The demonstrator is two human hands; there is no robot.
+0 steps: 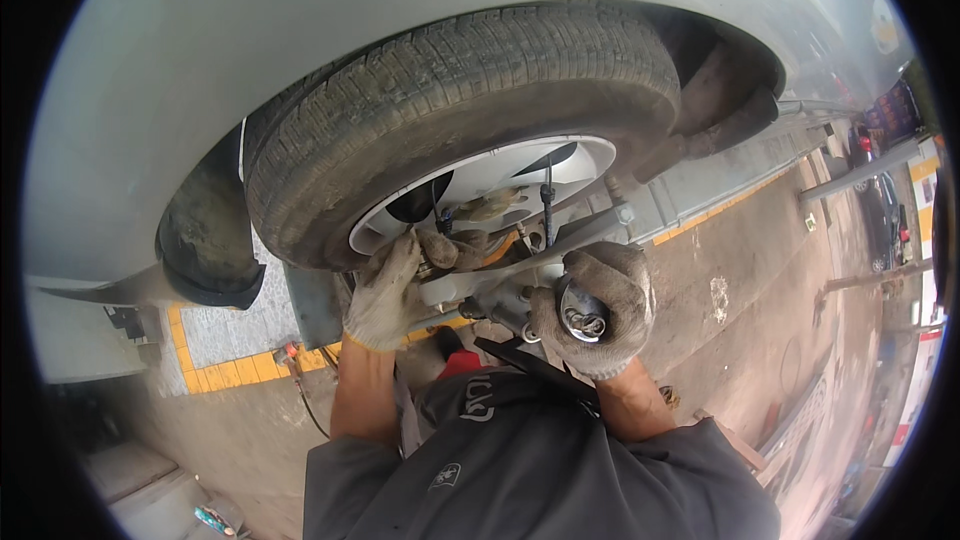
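Note:
A metal wheel clamp with hooked arms sits against the silver rim of a car's tyre. My left hand, in a dirty pale work glove, grips the clamp's left end close to the rim; its fingertips are partly hidden. In a greyer glove, my right hand is wrapped around a dark round knob with a shiny end, at the clamp's right side. An orange part shows between the hands, behind the clamp. A black-tipped rod reaches from the clamp to a rim opening.
The pale car body arches over the tyre. Beneath it is a lift platform with a yellow painted edge. A red-ended cable hangs at the left. Posts and another car stand far right.

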